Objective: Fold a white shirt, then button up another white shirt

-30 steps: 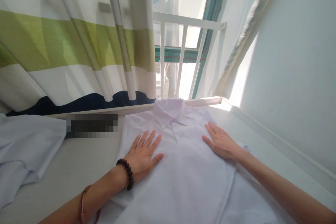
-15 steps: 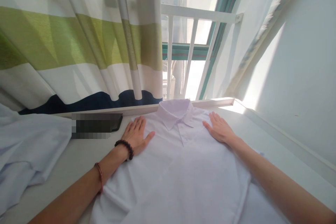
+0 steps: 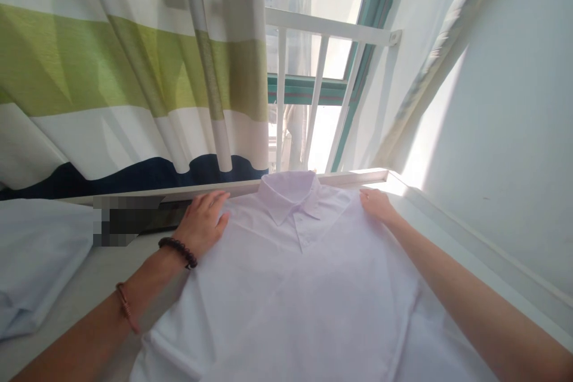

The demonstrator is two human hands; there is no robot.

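A white collared shirt (image 3: 295, 286) lies face up on a pale table (image 3: 85, 274), its collar (image 3: 289, 191) towards the window. My left hand (image 3: 202, 222) rests flat at the shirt's left shoulder, fingers stretched out, with a dark bead bracelet on the wrist. At the shirt's right shoulder my right hand (image 3: 376, 203) lies on the cloth, fingers curled down at its edge; whether they pinch the fabric I cannot make out.
A second pale garment (image 3: 36, 250) is heaped at the left. A dark flat object (image 3: 134, 218) lies by the sill beside my left hand. Striped curtains (image 3: 125, 71) hang behind; a window with white bars (image 3: 313, 89) and a white wall (image 3: 505, 131) close the right.
Both hands have slid outward and away from me across the shirt, from beside the collar to its two shoulders.
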